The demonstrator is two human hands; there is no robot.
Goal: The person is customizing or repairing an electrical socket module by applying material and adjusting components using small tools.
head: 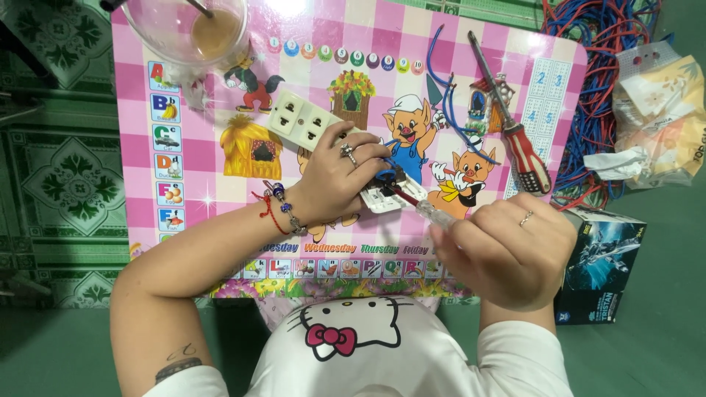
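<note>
- Pink checked plastic covers the children's table [184, 147] where we work; a clear cup [187, 29] of brownish liquid stands at its far left corner, and a red-handled screwdriver [518, 132] lies at its right side.
- A tangle of red and blue wires [603, 44] sits beyond the table's right edge, its far end cut off.
- Our left hand [334, 180] pins the white socket plate [312, 125] and the small switch module [386, 192]; we judge a firm, flat hold best.
- Our right hand [507, 250] grips a clear-handled screwdriver [430, 212], which we want in line with the screw.
- The screw and tip hide behind our fingers.
</note>
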